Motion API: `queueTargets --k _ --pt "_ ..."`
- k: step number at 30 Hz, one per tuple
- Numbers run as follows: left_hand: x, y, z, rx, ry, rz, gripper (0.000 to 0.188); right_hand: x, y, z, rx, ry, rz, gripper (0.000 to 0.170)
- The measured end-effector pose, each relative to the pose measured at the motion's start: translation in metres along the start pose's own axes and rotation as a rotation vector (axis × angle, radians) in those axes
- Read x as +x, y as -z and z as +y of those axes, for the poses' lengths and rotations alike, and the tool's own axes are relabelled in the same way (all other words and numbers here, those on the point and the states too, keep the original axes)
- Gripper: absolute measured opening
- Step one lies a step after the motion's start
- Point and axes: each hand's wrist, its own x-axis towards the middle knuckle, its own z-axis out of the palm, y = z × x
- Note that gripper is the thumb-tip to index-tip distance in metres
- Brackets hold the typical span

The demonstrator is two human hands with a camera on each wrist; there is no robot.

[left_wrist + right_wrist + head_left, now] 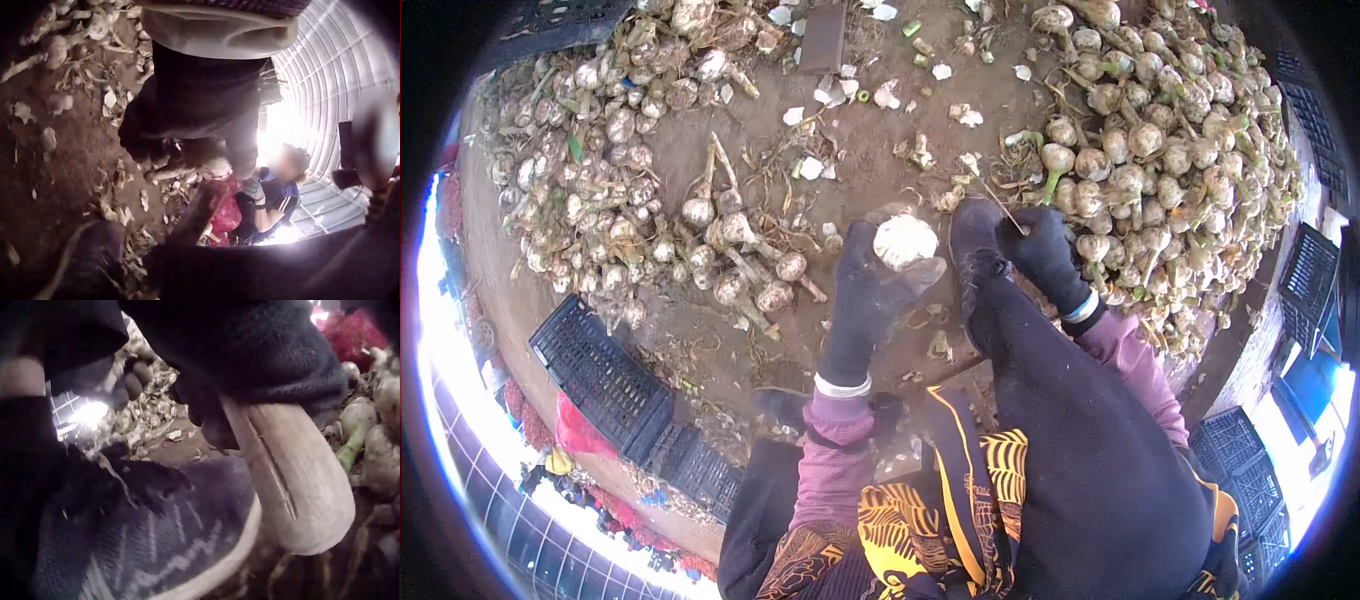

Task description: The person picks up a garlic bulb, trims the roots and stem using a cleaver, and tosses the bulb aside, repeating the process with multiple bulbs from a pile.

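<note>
My gloved left hand [870, 285] holds a white garlic bulb [905, 242], thumb on its near side and fingers at its left. In the left wrist view the dark glove [194, 106] covers most of the bulb [215, 167]. Beside the shoe [974, 240], my gloved right hand [1045, 252] grips a tool with a thin blade [1003, 208]. Its pale wooden handle [306, 481] sticks out below the glove [250, 350] in the right wrist view, over the dark shoe [169, 531].
Garlic with stems lies heaped at left [625, 160] and in a larger pile at right [1160, 150]. Peel scraps [810, 168] litter the ground between them. Black crates [600, 375] stand at lower left and at right [1240, 470]. Another person [275, 203] is in the left wrist view.
</note>
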Motion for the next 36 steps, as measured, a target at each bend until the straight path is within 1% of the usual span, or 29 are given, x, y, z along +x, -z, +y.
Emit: queueTargets --k 1,2,3,4,6,7,9,11,12,13,15,16,18,19,21,22,24,27,28,29,30,31,32,33,34,36 --pt "0.000 0.004 -0.003 0.009 -0.009 0.033 0.048 0.001 -0.001 -0.005 0.098 -0.166 -0.145 0.019" --pt "0.000 0.007 -0.005 0.019 -0.016 0.064 0.048 -0.002 -0.001 -0.012 0.208 -0.185 -0.125 0.017" --pt "0.002 0.010 -0.009 -0.017 -0.030 0.102 0.048 -0.003 0.005 -0.034 0.314 -0.201 -0.099 0.015" --pt "0.001 0.010 -0.012 -0.184 0.008 0.157 0.048 -0.002 0.008 -0.048 0.418 -0.212 -0.070 0.014" --pt "-0.008 0.008 -0.017 -0.525 0.078 0.258 0.048 0.001 0.005 -0.051 0.398 -0.116 -0.112 0.014" --pt "-0.011 0.008 -0.020 -0.742 0.114 0.246 0.043 0.003 0.003 -0.050 0.386 -0.071 -0.133 0.014" --pt "-0.013 0.012 -0.043 0.430 -0.210 0.178 0.035 0.008 -0.004 -0.046 0.399 -0.072 -0.168 0.016" --pt "-0.019 0.008 -0.058 0.363 -0.207 0.183 0.029 0.010 -0.007 -0.048 0.430 -0.086 -0.176 0.021" --pt "-0.019 0.003 -0.059 0.330 -0.206 0.186 0.025 0.008 -0.008 -0.047 0.400 -0.011 -0.149 0.023" --pt "-0.015 -0.004 -0.032 0.475 -0.355 0.140 0.036 0.008 -0.009 -0.047 0.370 0.067 -0.122 0.025" --pt "-0.016 -0.007 -0.027 0.079 -0.173 0.049 0.047 0.019 0.001 -0.052 0.312 0.083 -0.274 0.029" --pt "-0.015 -0.009 -0.020 -0.112 -0.078 0.033 0.052 0.016 -0.003 -0.041 0.347 -0.024 -0.271 0.029" --pt "-0.006 -0.008 -0.001 -0.910 0.068 -0.047 0.052 0.008 -0.012 0.001 0.416 -0.221 -0.277 0.029" --pt "-0.002 -0.006 -0.002 -1.009 0.023 -0.071 0.049 0.000 -0.008 0.007 0.404 -0.314 -0.242 0.027" --pt "-0.002 -0.027 0.007 -0.205 0.098 0.110 0.051 -0.016 -0.010 0.025 0.422 -0.378 -0.227 0.026" --pt "0.002 -0.036 0.027 -0.151 0.018 0.026 0.052 -0.010 -0.015 0.031 0.434 -0.386 -0.223 0.027" --pt "0.010 -0.055 0.068 -0.062 -0.155 -0.132 0.054 -0.016 -0.030 0.031 0.560 -0.380 -0.223 0.022" --pt "0.029 -0.037 0.069 0.348 -0.438 -0.018 0.049 -0.002 -0.026 0.033 0.712 -0.355 -0.167 0.014" --pt "0.032 -0.008 0.042 0.591 -0.493 0.138 0.048 -0.001 -0.026 0.032 0.764 -0.354 -0.141 0.011" --pt "0.035 0.020 0.015 0.856 -0.513 0.320 0.048 -0.001 -0.010 0.018 0.744 -0.476 -0.190 0.008" --pt "0.038 0.048 -0.013 1.087 -0.497 0.505 0.049 0.001 -0.011 0.015 0.792 -0.471 -0.153 0.008" --pt "0.034 0.084 -0.013 1.272 -0.250 0.569 0.060 0.001 -0.013 0.013 0.838 -0.475 -0.112 0.010" --pt "0.029 0.119 -0.015 1.470 0.014 0.581 0.072 -0.003 -0.014 0.013 0.875 -0.482 -0.075 0.011" --pt "0.023 0.141 -0.023 1.617 0.120 0.619 0.071 -0.005 -0.014 0.024 0.764 -0.460 -0.148 0.016" --pt "0.023 0.157 -0.036 1.761 0.218 0.664 0.070 -0.003 -0.015 0.023 0.690 -0.454 -0.119 0.018" --pt "0.029 0.168 -0.047 1.764 0.252 0.674 0.071 -0.004 -0.019 0.015 0.550 -0.448 -0.063 0.021"
